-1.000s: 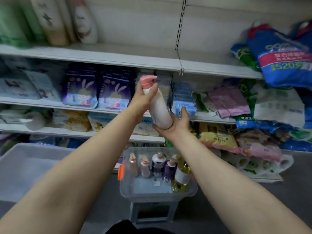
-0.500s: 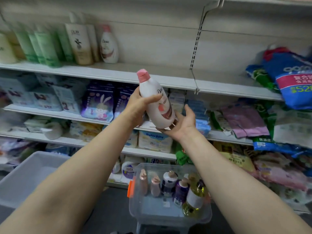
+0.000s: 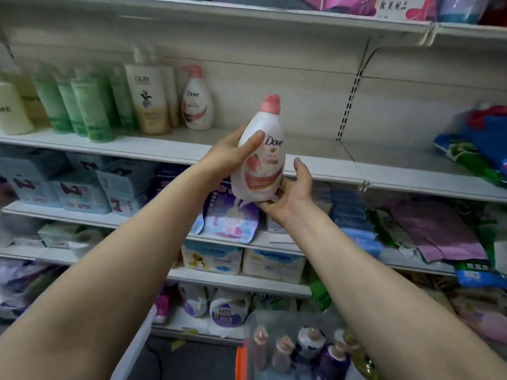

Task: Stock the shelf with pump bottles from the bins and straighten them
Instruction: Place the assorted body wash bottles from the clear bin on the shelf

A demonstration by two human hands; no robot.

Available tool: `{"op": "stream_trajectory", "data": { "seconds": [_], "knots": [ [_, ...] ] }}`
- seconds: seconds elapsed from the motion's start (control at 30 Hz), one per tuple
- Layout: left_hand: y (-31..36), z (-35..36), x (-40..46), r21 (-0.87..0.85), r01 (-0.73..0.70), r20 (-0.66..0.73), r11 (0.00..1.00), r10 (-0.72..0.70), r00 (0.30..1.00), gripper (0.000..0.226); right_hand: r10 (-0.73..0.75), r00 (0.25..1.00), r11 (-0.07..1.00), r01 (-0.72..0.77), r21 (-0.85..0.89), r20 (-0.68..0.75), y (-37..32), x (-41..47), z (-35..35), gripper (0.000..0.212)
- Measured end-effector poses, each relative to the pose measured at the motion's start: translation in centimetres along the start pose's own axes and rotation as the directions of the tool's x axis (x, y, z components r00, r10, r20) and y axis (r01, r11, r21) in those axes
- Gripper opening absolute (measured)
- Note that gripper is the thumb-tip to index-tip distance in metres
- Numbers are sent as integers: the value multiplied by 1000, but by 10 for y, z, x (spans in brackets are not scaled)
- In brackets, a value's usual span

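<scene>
Dove pump bottle (image 3: 259, 160): held in air, tilted, before the front edge of the shelf (image 3: 315, 149). Left hand (image 3: 229, 154) wraps its upper side; right hand (image 3: 290, 192) cups the base. Judged full, moderately heavy, smooth-walled plastic, rigid; best gripped at body, not the pump. A matching bottle (image 3: 197, 101) stands toward the shelf's back.

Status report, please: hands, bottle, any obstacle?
Left hand grips Dove bottle at side; right hand cups its base. Bottle in air, before shelf. Bare stretch right of shelved Dove bottle; nothing blocking.
</scene>
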State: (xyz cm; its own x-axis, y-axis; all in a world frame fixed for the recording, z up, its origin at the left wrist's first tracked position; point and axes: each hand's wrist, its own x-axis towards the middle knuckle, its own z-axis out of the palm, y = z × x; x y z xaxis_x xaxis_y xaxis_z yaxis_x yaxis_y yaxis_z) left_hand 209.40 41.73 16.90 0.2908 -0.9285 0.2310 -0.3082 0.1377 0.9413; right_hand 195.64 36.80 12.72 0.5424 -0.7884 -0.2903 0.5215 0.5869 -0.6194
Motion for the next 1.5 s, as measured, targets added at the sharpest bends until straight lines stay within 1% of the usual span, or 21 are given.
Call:
{"op": "stream_trajectory", "data": {
  "seconds": [0.1,0.13,0.23,0.3,0.33,0.4,0.43,0.5,0.57,0.67,0.83,0.9,0.93,1.03,1.07,1.1,1.17,1.27,1.37,1.43,1.5],
  "knots": [
    [-6,-24,18,42,16,63,999,-19,998,76,-27,1000,1000,27,7,-2,5,19,20,65],
    [-8,-31,24,47,6,94,999,-10,995,78,-42,999,999,42,6,-18,6,25,27,65],
    [-14,-55,40,1,-16,190,1000,15,982,73,-86,993,996,86,-4,-84,5,46,46,65],
    [-16,-71,49,-12,16,213,1000,-14,977,70,-119,987,993,118,-18,-105,5,59,58,62],
    [-17,-77,54,-7,33,206,999,-31,978,65,-131,986,991,129,-27,-106,6,66,64,61],
    [-21,-90,64,-8,52,152,999,-50,987,50,-162,983,986,157,-56,-89,11,78,75,54],
    [-23,-97,69,-15,61,118,998,-59,991,46,-176,982,983,171,-73,-74,14,84,81,50],
    [-28,-110,81,-41,73,59,997,-70,996,51,-201,978,974,195,-115,-49,19,98,91,46],
    [-34,-125,92,-61,62,-2,996,-62,998,60,-226,973,954,212,-211,-43,24,111,103,50],
    [-48,-146,106,-88,48,-91,995,-56,994,62,-239,971,920,219,-326,-21,33,132,118,45],
    [-81,-183,132,-76,72,-122,995,-81,989,57,-195,981,892,184,-412,15,50,167,135,50],
    [-94,-196,141,-55,99,-123,994,-106,987,54,-176,984,886,162,-434,9,57,179,141,49],
    [-100,-201,145,-64,113,-124,992,-120,985,55,-176,984,881,160,-445,7,60,184,143,48],
    [-114,-214,155,-150,117,-134,982,-138,981,74,-179,984,881,161,-444,1,64,201,153,46],
    [-118,-217,159,-166,116,-139,979,-140,980,75,-174,985,886,154,-437,-7,65,207,156,45],
    [-122,-219,163,-174,121,-142,977,-146,979,71,-165,986,894,141,-426,-18,67,212,160,45],
    [-128,-222,170,-159,153,-163,975,-178,970,55,-142,989,913,114,-393,-43,70,223,167,43],
    [-136,-221,181,-123,197,-242,973,-222,945,42,-142,987,927,104,-360,-80,73,239,177,38],
    [-143,-219,193,-141,213,-322,967,-248,914,44,-141,985,949,107,-295,-96,74,254,186,39],
    [-146,-217,199,-124,238,-393,963,-268,880,46,-137,987,962,113,-249,-83,74,262,191,40],
    [-148,-212,205,-98,243,-476,965,-260,840,48,-141,988,962,121,-244,-69,75,270,194,41]
  ]
}}
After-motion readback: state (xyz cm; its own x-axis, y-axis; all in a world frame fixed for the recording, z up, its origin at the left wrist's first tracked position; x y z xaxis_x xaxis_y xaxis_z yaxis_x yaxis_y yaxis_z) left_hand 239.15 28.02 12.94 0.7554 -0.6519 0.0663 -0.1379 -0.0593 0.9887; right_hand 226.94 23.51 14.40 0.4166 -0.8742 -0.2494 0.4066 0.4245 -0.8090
